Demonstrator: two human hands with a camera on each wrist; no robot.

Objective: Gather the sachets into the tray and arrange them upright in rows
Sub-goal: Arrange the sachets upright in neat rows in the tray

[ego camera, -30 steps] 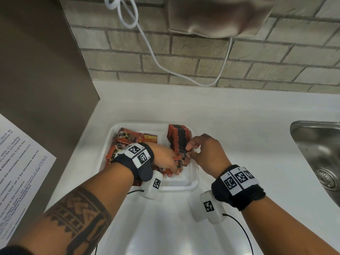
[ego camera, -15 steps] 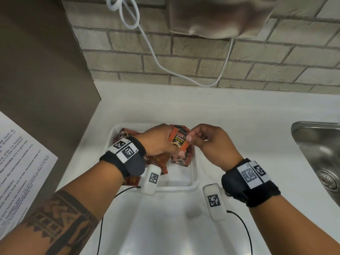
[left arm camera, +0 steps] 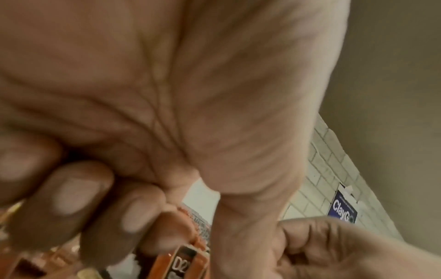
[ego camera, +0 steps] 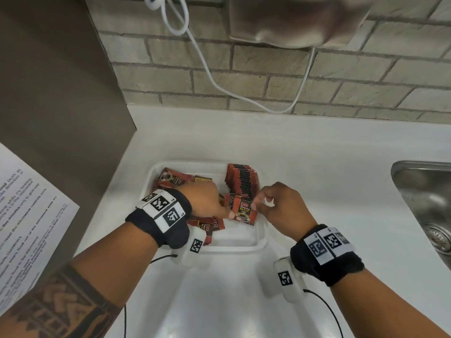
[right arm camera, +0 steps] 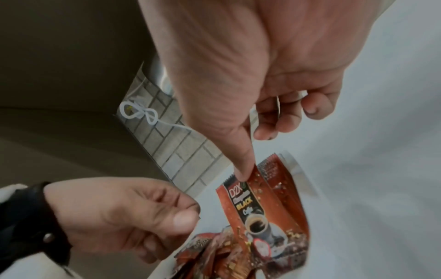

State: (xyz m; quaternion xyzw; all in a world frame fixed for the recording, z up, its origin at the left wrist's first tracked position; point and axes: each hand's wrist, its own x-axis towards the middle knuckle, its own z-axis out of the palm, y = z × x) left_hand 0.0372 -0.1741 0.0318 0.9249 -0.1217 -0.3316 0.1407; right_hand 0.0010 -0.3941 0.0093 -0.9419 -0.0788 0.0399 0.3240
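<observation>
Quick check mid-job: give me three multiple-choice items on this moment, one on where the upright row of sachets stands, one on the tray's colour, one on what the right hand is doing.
1. The upright row stands in the tray's: A right side; B left side; C outside.
2. The tray is: A black; B white; C green.
3. The right hand: A lies flat; B rests in the sink; C pinches a sachet.

Answers: 1 A, the head view shows the row along the right wall; 2 B, its rim is white; 3 C, thumb and finger close on its top edge.

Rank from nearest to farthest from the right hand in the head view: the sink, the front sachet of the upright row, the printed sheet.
From the right hand:
1. Front sachet, touching its fingertips, in the tray.
2. Sink, on the right.
3. Printed sheet, far left.
</observation>
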